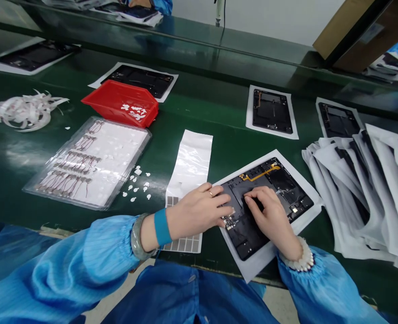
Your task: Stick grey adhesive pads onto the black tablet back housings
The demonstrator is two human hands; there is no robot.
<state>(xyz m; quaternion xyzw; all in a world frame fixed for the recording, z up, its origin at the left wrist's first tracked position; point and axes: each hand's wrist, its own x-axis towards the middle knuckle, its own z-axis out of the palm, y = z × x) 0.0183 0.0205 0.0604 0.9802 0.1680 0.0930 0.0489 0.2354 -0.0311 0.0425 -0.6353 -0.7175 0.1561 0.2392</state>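
At the near edge of the green bench [172, 112], right of the middle of that edge, a dark tablet housing [285, 182] lies aslant on a white sheet [249, 271], one corner of which reaches the bench's front edge. The left hand [197, 210], with a teal band [162, 227] at the wrist, rests at the housing's left edge, its fingers bent and slightly apart. The right hand [271, 216] is over the middle of the housing, the tips of thumb and forefinger together just above or on its surface; whether a small piece sits between them I cannot tell from this angle. An orange ribbon cable [261, 172] runs along the housing's far side. Beneath the left hand and wrist a label strip [194, 155] with grey squares extends from near the front edge toward the bench's middle. Left of it lie loose white tabs [135, 189], then a clear tray [124, 139] bearing rows of small wired parts [74, 162]. A red bin [114, 96] with more white pieces stands just beyond the tray's far edge. Toward the bench's far edge lie four more housings [272, 112] on sheets, two left and two right, and at the right a leaning stack of white sheets [341, 189] with dark panels between.
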